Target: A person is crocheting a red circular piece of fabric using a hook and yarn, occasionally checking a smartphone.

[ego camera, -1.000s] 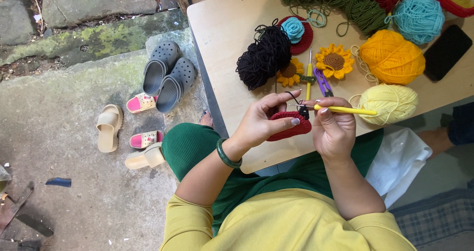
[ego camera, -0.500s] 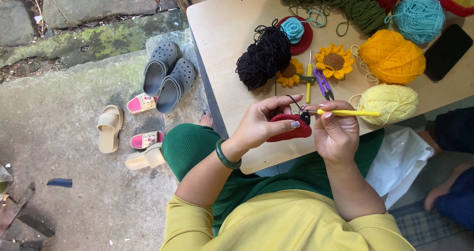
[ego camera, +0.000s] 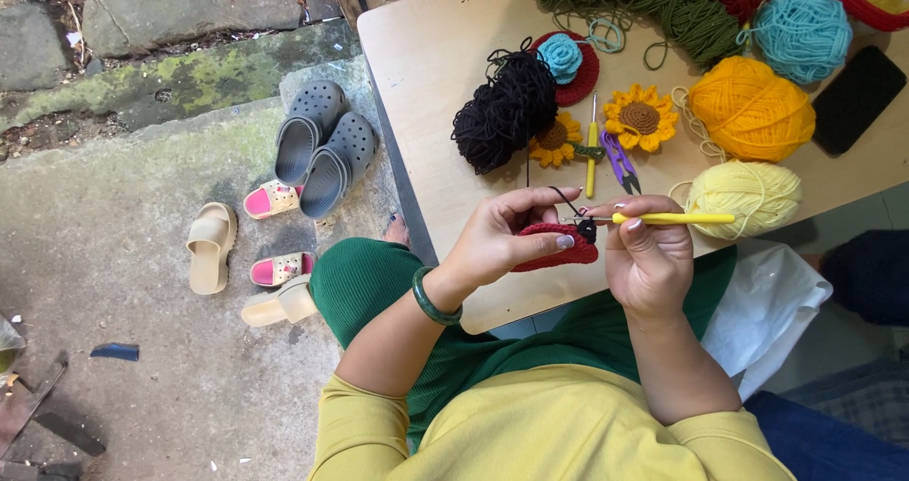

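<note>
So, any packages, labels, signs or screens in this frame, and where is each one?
Phone: flat on the table's right edge, beside the orange yarn ball; a dark rounded rectangle with a blank black screen.
White plastic bag: hanging below the table edge, right of the right hand; crumpled, plain.
No labels or signs show.
</note>
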